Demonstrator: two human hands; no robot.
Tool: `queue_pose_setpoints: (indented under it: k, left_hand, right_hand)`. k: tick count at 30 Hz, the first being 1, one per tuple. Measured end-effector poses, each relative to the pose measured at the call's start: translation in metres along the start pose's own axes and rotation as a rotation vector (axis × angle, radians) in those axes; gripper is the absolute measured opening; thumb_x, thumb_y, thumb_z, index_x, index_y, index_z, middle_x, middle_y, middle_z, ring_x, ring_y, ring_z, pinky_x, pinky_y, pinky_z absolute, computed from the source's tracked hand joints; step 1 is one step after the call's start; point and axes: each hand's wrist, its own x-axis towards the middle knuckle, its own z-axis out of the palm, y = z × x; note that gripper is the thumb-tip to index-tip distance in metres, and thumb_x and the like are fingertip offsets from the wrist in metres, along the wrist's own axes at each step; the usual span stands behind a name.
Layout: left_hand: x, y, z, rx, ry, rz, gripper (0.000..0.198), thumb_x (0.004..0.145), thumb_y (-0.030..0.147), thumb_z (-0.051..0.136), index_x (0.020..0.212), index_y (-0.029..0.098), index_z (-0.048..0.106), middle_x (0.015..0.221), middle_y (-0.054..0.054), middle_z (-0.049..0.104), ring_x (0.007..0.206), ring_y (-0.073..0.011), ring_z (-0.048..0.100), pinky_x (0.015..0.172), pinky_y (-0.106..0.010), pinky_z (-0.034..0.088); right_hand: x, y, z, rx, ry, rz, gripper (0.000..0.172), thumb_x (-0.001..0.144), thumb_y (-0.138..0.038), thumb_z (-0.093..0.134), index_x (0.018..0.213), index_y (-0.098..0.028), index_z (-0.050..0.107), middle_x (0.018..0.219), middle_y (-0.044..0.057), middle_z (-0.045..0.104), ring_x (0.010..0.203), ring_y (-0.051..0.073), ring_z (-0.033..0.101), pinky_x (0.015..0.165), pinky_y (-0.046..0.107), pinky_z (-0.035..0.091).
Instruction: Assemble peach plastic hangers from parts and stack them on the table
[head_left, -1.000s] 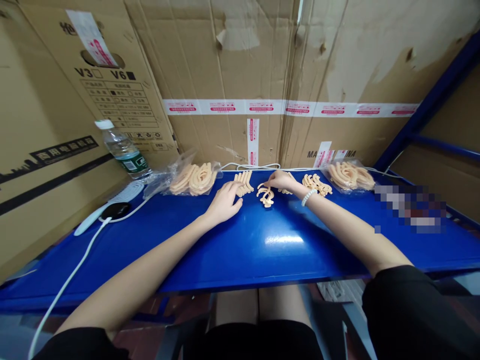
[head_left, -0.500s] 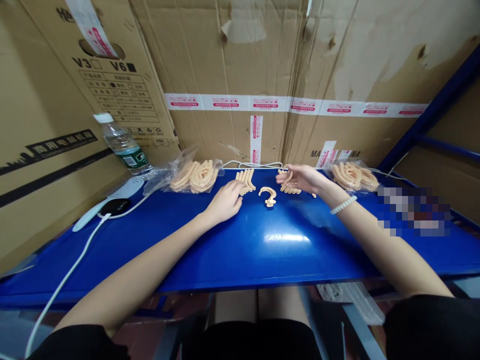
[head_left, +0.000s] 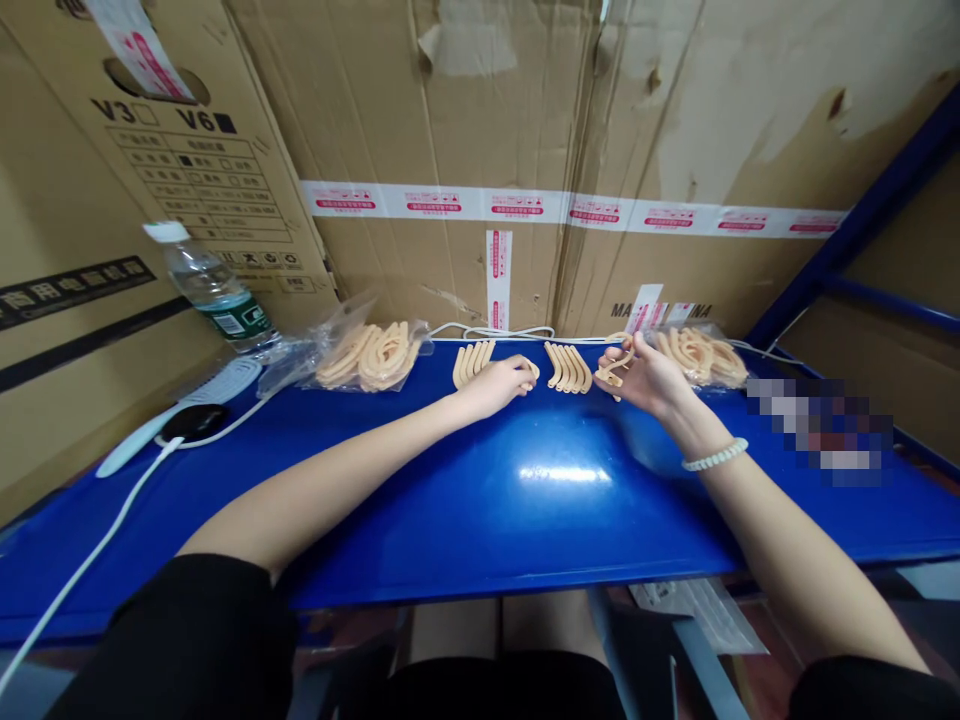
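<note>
My left hand (head_left: 496, 386) reaches over the middle of the blue table, fingers closed on a curved beige piece (head_left: 534, 370) that shows past the fingertips. My right hand (head_left: 651, 376) is turned partly palm up, its fingers curled round a few beige pieces (head_left: 611, 377); how many, I cannot make out. Between the hands lies a neat row of curved beige strips (head_left: 568, 368), side by side. Another such row (head_left: 472, 362) lies behind my left hand, which hides part of it. One small beige end shows just under my right fingers.
Clear bags of beige strips lie at the left (head_left: 375, 358) and right (head_left: 697, 355). A water bottle (head_left: 217, 295), a pale blue hairbrush (head_left: 217, 385) and a black round device (head_left: 193, 424) with a white cable are at the left. A cardboard wall (head_left: 420, 260) stands behind.
My left hand has moved right, from the left row to the middle, where loose pieces lay. My right hand has moved right, off the right row, with beige pieces in it.
</note>
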Motion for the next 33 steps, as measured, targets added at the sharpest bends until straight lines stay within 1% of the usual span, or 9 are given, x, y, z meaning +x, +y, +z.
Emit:
queue_pose_setpoints:
  k: [4,7,11,13,16,19,24,29,33]
  left_hand:
    - [0.021,-0.014,-0.002,0.024,0.027,-0.036,0.018,0.09,0.01,0.059,0.104,0.014,0.069,0.111,-0.01,0.07,0.102,-0.022,0.068,0.095,-0.036,0.052]
    - [0.017,-0.01,-0.012,0.041,0.049,-0.043,0.034,0.087,0.013,0.065,0.12,0.016,0.064,0.124,-0.012,0.067,0.116,-0.0274,0.064,0.102,-0.043,0.049]
    - [-0.019,-0.001,-0.035,0.081,0.174,-0.045,0.034,0.093,0.016,0.058,0.126,0.02,0.061,0.128,-0.01,0.065,0.117,-0.0254,0.063,0.102,-0.043,0.05]
    - [-0.044,-0.002,-0.043,0.128,0.183,-0.075,0.028,0.093,0.011,0.051,0.117,0.019,0.064,0.119,-0.009,0.068,0.11,-0.0246,0.065,0.098,-0.042,0.052]
    - [-0.079,-0.008,-0.045,0.194,0.187,-0.115,0.034,0.088,0.002,0.044,0.111,0.017,0.065,0.112,-0.01,0.069,0.109,-0.0255,0.064,0.1,-0.044,0.052]
    - [-0.098,-0.015,-0.038,0.198,0.159,-0.122,0.034,0.086,0.001,0.046,0.113,0.014,0.062,0.114,-0.012,0.069,0.11,-0.0273,0.062,0.101,-0.046,0.052]
    - [-0.104,-0.017,-0.031,0.185,0.15,-0.123,0.026,0.092,0.006,0.048,0.113,0.016,0.06,0.116,-0.012,0.067,0.111,-0.0271,0.061,0.101,-0.047,0.051]
    - [-0.104,-0.015,-0.039,0.203,0.107,-0.126,0.015,0.097,0.012,0.049,0.101,0.018,0.061,0.105,-0.009,0.067,0.101,-0.0259,0.06,0.094,-0.044,0.053]
    - [-0.104,-0.011,-0.044,0.241,0.003,-0.089,0.015,0.099,0.016,0.047,0.097,0.018,0.062,0.103,-0.009,0.067,0.098,-0.0251,0.059,0.09,-0.041,0.052]
  right_hand:
    - [-0.013,0.003,0.014,0.057,0.019,0.005,0.033,0.096,-0.046,0.06,0.077,-0.024,0.046,0.065,-0.006,0.056,0.062,0.014,0.056,0.078,0.037,0.056]
    - [-0.021,0.006,0.023,0.002,0.034,0.016,0.033,0.092,-0.044,0.067,0.077,-0.024,0.046,0.061,-0.007,0.047,0.058,0.013,0.049,0.079,0.038,0.056]
    - [-0.028,0.018,0.029,-0.176,-0.018,-0.011,0.019,0.085,-0.027,0.073,0.081,-0.024,0.055,0.068,-0.002,0.053,0.065,0.015,0.053,0.078,0.035,0.057]
    - [-0.031,0.027,0.033,-0.195,-0.053,-0.004,0.011,0.083,-0.019,0.072,0.084,-0.022,0.062,0.075,0.001,0.059,0.072,0.015,0.058,0.078,0.032,0.057]
    - [-0.039,0.042,0.041,-0.178,-0.101,0.087,0.001,0.085,-0.017,0.069,0.086,-0.018,0.069,0.081,0.003,0.061,0.081,0.014,0.062,0.078,0.026,0.056]
    - [-0.048,0.055,0.049,-0.215,-0.152,0.153,0.01,0.089,-0.026,0.068,0.095,-0.019,0.072,0.082,0.003,0.058,0.085,0.015,0.063,0.073,0.025,0.056]
    - [-0.055,0.065,0.052,-0.384,-0.225,0.137,0.03,0.084,-0.046,0.073,0.101,-0.021,0.073,0.084,0.001,0.053,0.071,0.014,0.055,0.051,0.023,0.045]
    - [-0.055,0.066,0.05,-0.561,-0.248,0.053,0.043,0.082,-0.057,0.071,0.104,-0.02,0.076,0.067,-0.002,0.04,0.064,0.014,0.039,0.05,0.023,0.035]
    - [-0.051,0.065,0.047,-0.543,-0.196,0.053,0.046,0.078,-0.057,0.075,0.104,-0.019,0.078,0.063,-0.005,0.032,0.059,0.011,0.031,0.049,0.022,0.03]
